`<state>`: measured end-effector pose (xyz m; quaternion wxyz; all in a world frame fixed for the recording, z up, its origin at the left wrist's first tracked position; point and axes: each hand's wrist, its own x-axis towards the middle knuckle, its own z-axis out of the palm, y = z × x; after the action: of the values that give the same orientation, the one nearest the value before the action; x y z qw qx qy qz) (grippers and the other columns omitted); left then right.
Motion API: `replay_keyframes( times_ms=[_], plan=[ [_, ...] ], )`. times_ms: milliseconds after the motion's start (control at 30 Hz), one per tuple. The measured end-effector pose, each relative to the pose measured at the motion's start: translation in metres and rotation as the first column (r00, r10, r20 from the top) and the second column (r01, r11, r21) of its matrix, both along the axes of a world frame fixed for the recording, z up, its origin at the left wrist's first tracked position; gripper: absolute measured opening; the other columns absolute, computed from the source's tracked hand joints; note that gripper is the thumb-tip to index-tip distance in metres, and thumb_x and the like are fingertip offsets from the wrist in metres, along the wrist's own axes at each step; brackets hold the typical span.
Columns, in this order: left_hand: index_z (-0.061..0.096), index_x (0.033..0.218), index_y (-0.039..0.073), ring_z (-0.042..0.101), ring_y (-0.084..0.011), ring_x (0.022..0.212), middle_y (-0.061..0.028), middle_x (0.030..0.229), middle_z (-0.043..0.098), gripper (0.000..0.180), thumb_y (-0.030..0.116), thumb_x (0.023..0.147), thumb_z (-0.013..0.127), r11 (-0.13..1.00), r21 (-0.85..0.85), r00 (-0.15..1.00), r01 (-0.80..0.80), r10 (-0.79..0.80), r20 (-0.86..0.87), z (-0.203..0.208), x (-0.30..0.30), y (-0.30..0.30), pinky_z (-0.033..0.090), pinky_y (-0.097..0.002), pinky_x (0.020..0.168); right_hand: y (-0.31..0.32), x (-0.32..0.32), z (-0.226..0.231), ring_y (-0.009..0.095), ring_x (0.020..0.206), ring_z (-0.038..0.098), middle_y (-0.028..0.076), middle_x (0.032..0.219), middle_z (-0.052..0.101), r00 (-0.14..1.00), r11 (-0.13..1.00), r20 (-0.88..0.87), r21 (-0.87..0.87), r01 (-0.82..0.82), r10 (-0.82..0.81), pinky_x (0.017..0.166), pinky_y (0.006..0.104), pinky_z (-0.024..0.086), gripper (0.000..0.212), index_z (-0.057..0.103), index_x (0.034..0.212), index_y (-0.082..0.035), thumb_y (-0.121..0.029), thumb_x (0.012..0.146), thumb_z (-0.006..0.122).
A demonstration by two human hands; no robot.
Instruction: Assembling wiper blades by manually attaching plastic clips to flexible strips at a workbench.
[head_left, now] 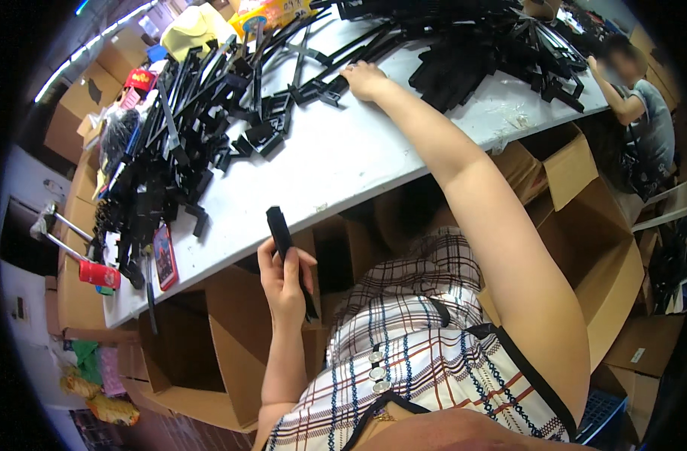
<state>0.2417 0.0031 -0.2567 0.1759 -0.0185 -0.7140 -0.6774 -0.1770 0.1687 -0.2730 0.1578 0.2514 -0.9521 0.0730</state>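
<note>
My left hand (284, 281) is closed around a long black bar (277, 225), held upright in front of the table's near edge. The bar's upper end sticks out above the fingers, and its lower end shows beneath them. My right arm stretches across the white table (313, 169). At its end my right hand (366, 80) has bent fingers among black angled parts (327, 90) on the far side. Whatever those fingers grip is too small and dark to make out. A big heap of long black parts (178, 113) covers the table's left side.
More black parts (456, 64) are piled at the far right. A red-edged phone (164, 255) lies by the near left edge, close to a red can-like object (99, 275). Open cardboard boxes (238, 353) stand below the table. Another person (648, 120) is at the right.
</note>
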Motion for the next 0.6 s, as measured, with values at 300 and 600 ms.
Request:
replay_keyframes(
  times_ms=[300, 600],
  plan=[
    [0.044, 0.118, 0.004, 0.044, -0.0066, 0.048, -0.0078, 0.076, 0.062, 0.021, 0.015, 0.101, 0.049, 0.987, 0.133, 0.993, -0.085, 0.073, 0.095, -0.028, 0.004, -0.027, 0.036, -0.0191, 0.041, 0.035, 0.063, 0.042, 0.03, 0.115, 0.056, 0.012, 0.119, 0.061, 0.94, 0.932, -0.165, 0.262, -0.249, 0.297, 0.09, 0.0407, 0.052, 0.032, 0.06, 0.109, -0.011, -0.008, 0.078, 0.068],
    [0.044, 0.124, 0.005, 0.045, -0.0055, 0.051, -0.008, 0.08, 0.061, 0.023, 0.013, 0.102, 0.046, 0.986, 0.117, 0.987, 0.118, -0.13, 0.098, -0.024, -0.018, -0.005, 0.037, -0.0179, 0.045, 0.05, 0.116, 0.033, 0.02, 0.098, 0.06, 0.002, 0.107, 0.063, 0.579, 0.924, -0.744, 0.138, -0.356, 0.334, 0.084, 0.0337, 0.052, 0.044, 0.057, 0.126, -0.018, -0.008, 0.084, 0.066]
  ],
)
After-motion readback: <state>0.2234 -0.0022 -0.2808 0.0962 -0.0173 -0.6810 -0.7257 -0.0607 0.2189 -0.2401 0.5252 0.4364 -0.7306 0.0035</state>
